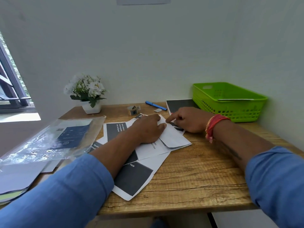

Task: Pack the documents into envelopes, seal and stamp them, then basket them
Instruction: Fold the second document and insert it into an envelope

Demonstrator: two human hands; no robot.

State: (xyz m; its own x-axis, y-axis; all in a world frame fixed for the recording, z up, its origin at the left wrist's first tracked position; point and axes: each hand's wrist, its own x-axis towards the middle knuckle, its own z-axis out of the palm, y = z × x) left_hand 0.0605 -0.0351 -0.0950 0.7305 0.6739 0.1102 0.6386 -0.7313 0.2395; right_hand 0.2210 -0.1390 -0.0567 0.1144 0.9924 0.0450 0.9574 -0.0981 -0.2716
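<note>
A white envelope [175,139] lies on a spread of printed black-and-white documents [134,176] in the middle of the wooden desk [197,178]. My left hand [148,129] rests flat on the envelope's left part and presses it down. My right hand [185,120] is just beyond the envelope, its forefinger pointing left and touching the far corner. A green plastic basket [230,102] stands at the back right with a white envelope edge [235,99] showing inside. A roll of stamps or tape [133,110] sits behind the hands.
A blue pen [156,105] and a small paper scrap [158,110] lie near the back wall. A dark sheet [179,105] lies beside the basket. A potted white flower [89,94] stands at the back left. A plastic sleeve with papers [54,139] covers the left side.
</note>
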